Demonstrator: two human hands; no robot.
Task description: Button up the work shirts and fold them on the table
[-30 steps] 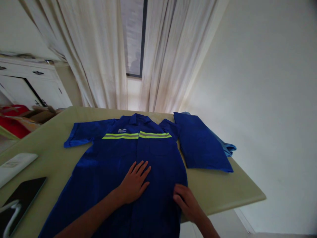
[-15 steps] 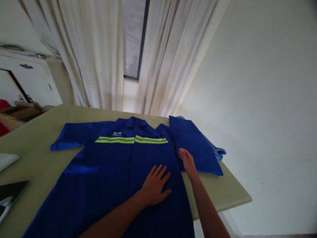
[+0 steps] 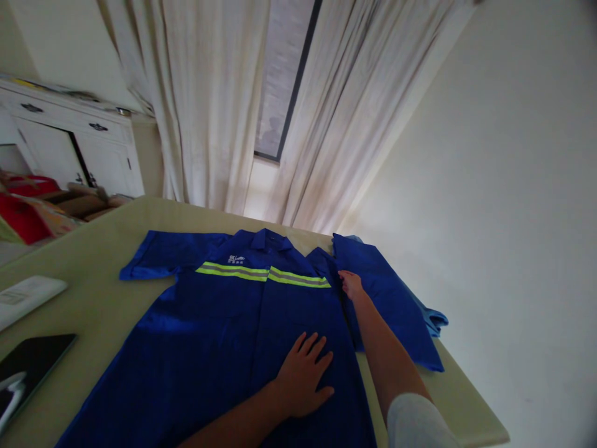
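A blue work shirt (image 3: pixel 224 323) with a yellow-green reflective band across the chest lies spread face up on a pale green table (image 3: pixel 107 249). My left hand (image 3: pixel 303 373) rests flat on its lower front, fingers apart. My right hand (image 3: pixel 351 284) reaches forward to the shirt's right shoulder, where the right sleeve meets a folded blue garment (image 3: pixel 392 298). Its fingers touch the cloth there; whether they pinch it I cannot tell.
The folded blue garment lies on a lighter blue one (image 3: pixel 433 320) at the table's right edge. A white remote (image 3: pixel 25 298) and a dark tablet (image 3: pixel 32 361) lie at the left. White curtains (image 3: pixel 209 99), a white cabinet (image 3: pixel 69 143) and red boxes (image 3: pixel 23 211) stand behind.
My right hand moved from the shirt's lower right hem forward to its right shoulder. My left hand slid a little right and nearer on the shirt front. The view shifted.
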